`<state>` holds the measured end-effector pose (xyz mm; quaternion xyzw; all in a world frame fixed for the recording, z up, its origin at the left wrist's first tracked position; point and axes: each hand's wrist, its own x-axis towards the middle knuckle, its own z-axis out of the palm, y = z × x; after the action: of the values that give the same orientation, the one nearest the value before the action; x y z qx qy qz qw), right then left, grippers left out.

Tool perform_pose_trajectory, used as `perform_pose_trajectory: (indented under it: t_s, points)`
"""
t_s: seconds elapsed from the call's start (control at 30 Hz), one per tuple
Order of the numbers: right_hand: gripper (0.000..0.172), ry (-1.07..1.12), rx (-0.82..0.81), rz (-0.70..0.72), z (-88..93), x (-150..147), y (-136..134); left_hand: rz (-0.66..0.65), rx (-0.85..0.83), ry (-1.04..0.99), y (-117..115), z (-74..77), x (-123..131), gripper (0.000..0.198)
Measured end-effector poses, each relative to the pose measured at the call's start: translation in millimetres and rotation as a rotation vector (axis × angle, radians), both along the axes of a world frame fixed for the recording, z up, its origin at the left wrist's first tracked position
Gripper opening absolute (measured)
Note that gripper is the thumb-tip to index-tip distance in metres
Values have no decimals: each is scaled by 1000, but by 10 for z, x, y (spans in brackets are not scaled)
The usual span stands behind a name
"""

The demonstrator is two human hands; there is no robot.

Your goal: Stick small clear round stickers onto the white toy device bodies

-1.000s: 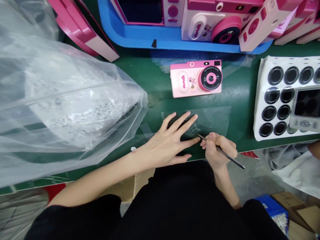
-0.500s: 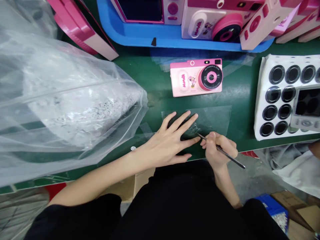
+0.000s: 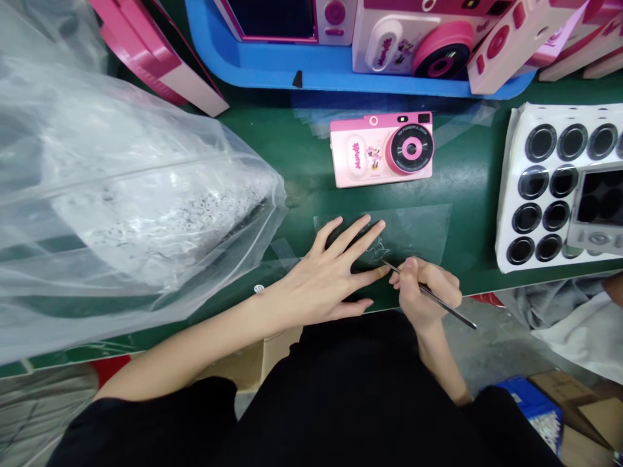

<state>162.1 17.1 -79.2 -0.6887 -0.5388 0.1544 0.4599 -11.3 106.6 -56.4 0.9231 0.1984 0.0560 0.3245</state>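
Observation:
My left hand [image 3: 325, 279] lies flat with its fingers spread on a clear plastic film [image 3: 422, 230] on the green table. Pinched between the fingers of my right hand [image 3: 422, 285] is a slim dark pair of tweezers [image 3: 450, 309]. Their pointed tip touches or hovers just above the film, close to the left hand's fingers; I cannot tell which. Small clear scraps [image 3: 378, 249] show beside that tip. Beyond the hands, a pink toy-like camera [image 3: 372, 152] lies with its lens facing up.
A large translucent plastic bag [image 3: 160, 188] covers the left side. At the back stands a blue tray [image 3: 272, 74] holding several pink cameras, with another pink piece [image 3: 160, 58] to its left. On the right, a white sheet of round black lenses [image 3: 516, 220] carries a pale screened device [image 3: 598, 211].

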Motion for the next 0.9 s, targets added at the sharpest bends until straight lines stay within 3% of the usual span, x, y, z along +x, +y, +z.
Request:
perform_pose_trajectory:
  t_s: [0.53,0.7,0.9]
  points:
    - [44,6,8,23,28,-12,29,6,3,3,-2,-7,-2,43]
    - [43,30,46,194,33,15,55,-18,-6,-4,2,-22,-5,39]
    - [45,9,27,188,38,10,72,8,-7,-22,-15,-54,-9,37]
